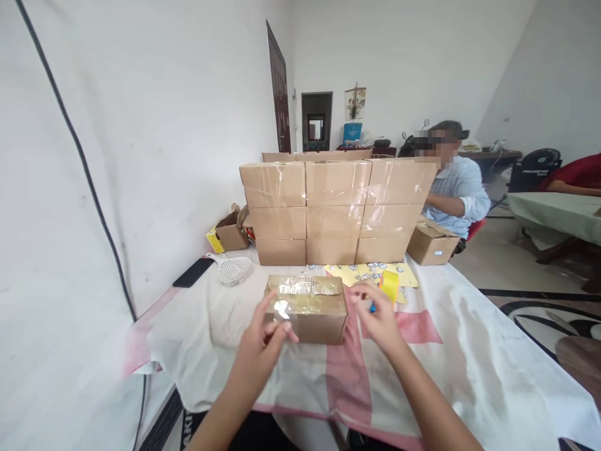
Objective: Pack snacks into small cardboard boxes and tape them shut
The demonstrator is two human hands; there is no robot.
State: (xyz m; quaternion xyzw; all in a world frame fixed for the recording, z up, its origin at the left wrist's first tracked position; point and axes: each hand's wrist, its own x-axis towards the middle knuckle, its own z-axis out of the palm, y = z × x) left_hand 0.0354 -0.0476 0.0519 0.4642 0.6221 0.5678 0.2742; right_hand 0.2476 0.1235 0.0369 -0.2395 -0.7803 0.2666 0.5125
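Observation:
A small brown cardboard box [319,319] lies in front of me, with shiny clear tape across its top and down its left front. My left hand [267,338] is at the box's left front corner, thumb and forefinger spread beside the taped edge. Just off the right end of the box is my right hand [378,313], its fingers loosely bent and apart, with no held thing visible. Close behind that hand stands a yellow roll of tape [389,285]. A small blue piece [372,307] shows by the right fingers; its kind is unclear.
A wall of stacked taped cartons [335,213] rises behind the box. Yellow printed sheets [347,274], a white fly swatter [233,270] and a black phone-like slab [193,273] lie on the cloth-covered table [469,369]. A co-worker [462,188] sits behind another carton [431,244].

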